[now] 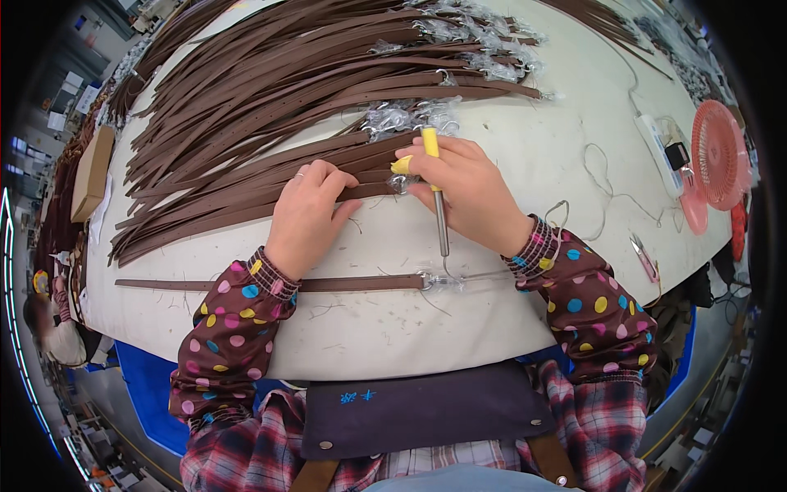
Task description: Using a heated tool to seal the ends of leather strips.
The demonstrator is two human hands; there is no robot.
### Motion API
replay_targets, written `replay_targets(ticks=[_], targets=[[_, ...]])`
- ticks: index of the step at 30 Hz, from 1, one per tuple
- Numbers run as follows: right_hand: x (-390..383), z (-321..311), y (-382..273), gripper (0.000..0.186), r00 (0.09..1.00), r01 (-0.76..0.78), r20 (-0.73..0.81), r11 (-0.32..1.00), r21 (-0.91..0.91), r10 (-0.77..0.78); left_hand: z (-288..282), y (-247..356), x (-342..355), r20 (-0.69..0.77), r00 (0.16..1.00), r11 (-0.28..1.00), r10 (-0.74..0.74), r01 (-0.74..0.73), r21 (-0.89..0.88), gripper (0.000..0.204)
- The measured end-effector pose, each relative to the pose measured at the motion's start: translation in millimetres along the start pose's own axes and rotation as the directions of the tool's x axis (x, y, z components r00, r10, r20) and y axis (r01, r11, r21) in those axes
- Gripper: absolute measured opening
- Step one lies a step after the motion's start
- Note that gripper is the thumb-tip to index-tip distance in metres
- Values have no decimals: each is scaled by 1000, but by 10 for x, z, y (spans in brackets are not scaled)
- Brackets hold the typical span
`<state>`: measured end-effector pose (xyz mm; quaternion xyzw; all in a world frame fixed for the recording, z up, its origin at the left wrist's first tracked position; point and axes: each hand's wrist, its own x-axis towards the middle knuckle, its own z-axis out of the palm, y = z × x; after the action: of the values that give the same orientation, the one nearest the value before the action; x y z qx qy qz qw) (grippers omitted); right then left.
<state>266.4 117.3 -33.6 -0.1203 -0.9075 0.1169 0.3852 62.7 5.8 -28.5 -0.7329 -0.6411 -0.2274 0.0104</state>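
My left hand (310, 211) bends over the front edge of a pile of brown belts (270, 160), its thumb and fingers closed about the nearest belt. In my right hand (469, 190) is a soldering iron (440, 215) with a yellow handle, its thin bent tip pointing down. A yellow wrapping covers one of that hand's fingertips, close by a plastic-wrapped belt buckle (399, 183). Nearer me a single brown belt (361, 284) lies lengthwise across the table. Clear plastic wraps its buckle (434, 280), just below the iron's tip.
Far back, more belts have plastic-wrapped buckles (492, 41). At the right are a white power strip (658, 154), a pink fan (720, 156), loose cord and small snips (644, 257). A cardboard box (93, 174) stands left; a blue bin (152, 398) sits below the table edge.
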Motion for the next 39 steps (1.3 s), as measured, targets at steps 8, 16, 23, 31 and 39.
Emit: replay_targets(ticks=[8, 16, 23, 31, 39], targets=[[-263, -103, -75, 21, 986, 11, 166, 1000, -4, -10, -2, 244, -141, 101, 995, 1000, -24, 25, -14, 18], [-480, -272, 39, 16, 978, -109, 175, 992, -59, 118, 36, 223, -220, 129, 989, 981, 69, -45, -186, 16], [-530, -295, -26, 27, 949, -194, 265, 979, 59, 172, -64, 187, -252, 213, 956, 980, 200, -197, -35, 20], [-523, -199, -43, 26, 960, -189, 233, 972, 138, 154, 29, 215, -154, 104, 967, 972, 234, -235, 0, 33], [-472, -219, -115, 18, 930, -362, 179, 885, 292, 321, 136, 448, 66, 117, 987, 925, 109, -58, -376, 32]])
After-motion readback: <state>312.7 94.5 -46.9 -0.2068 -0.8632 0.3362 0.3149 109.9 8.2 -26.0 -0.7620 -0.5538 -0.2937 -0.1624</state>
